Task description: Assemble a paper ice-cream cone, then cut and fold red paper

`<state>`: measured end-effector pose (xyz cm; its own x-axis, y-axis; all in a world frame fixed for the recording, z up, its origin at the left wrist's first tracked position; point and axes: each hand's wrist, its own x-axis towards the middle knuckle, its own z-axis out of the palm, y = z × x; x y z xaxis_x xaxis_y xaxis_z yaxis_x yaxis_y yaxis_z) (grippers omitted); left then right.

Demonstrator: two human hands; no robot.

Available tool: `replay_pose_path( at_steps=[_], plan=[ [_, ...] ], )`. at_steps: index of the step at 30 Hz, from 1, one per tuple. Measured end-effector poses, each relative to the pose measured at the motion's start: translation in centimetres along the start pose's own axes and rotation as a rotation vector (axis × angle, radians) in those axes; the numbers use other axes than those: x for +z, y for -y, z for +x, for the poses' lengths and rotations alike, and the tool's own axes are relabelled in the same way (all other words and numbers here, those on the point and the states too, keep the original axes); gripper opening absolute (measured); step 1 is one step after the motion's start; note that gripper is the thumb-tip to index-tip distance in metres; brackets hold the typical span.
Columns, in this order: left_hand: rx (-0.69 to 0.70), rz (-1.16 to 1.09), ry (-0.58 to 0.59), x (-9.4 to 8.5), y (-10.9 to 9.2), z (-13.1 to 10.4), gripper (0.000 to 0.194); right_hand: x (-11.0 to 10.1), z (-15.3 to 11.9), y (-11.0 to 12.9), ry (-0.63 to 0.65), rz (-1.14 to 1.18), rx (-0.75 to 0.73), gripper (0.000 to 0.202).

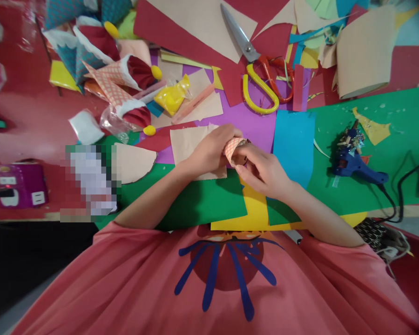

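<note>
Red table (31,116), nearly buried under coloured paper sheets & offcuts; view straight down over wearer's pink shirt, dark floor at lower left

Nearest: green sheet (202,200) and yellow sheet (258,209) at table edge, overlapping. Above them both hands meet mid-frame. Left hand (209,153) fingers curled over a small patterned paper piece (233,148) (orange lattice print); right hand (261,172) pinches same piece from below w/ thumb & fingertips. Both hands grasping it, held just above a tan paper sheet (188,144) & the purple sheet (251,121). Piece looks rolled or curved, exact shape can't tell

Right of hands: 1 blue sheet (295,139), then large green sheet w/ 1 blue glue gun (352,160), black cord trailing to right edge. 1 yellow scrap (373,130) just beyond gun

Left: 1 tan half-round cutout (136,160), a blurred-out patch beside it, 1 purple box (21,184) w/ white labels

Farther: 2 pairs scissors, yellow-handled (260,90) & red-handled (275,77), handles overlapping, well apart from hands. 1 bag of yellow balls (172,95). Paper cones w/ yellow ball tips (125,74) heaped top left, at least 3 tips visible, full count unclear. 1 curled tan sheet (365,51) top right
</note>
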<state>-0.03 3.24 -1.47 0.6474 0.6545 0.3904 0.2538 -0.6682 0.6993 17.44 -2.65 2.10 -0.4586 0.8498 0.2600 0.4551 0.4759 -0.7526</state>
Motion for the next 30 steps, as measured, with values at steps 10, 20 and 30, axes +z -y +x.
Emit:
replay_pose_path(
  at_steps=[10, 20, 30],
  plan=[
    [-0.139, -0.112, 0.012, -0.4, -0.6, 0.2, 0.018, -0.5, -0.5, -0.3, -0.279, -0.158, -0.119, 0.029],
    [-0.206, -0.125, 0.029, -0.6, -0.5, 0.2, 0.022, 0.1, -0.6, -0.7, -0.173, -0.291, -0.193, 0.038],
    [-0.186, -0.185, 0.060, -0.8, -1.0, 0.2, 0.028, -0.8, 0.2, -0.9, -0.288, -0.264, -0.042, 0.023]
  ],
)
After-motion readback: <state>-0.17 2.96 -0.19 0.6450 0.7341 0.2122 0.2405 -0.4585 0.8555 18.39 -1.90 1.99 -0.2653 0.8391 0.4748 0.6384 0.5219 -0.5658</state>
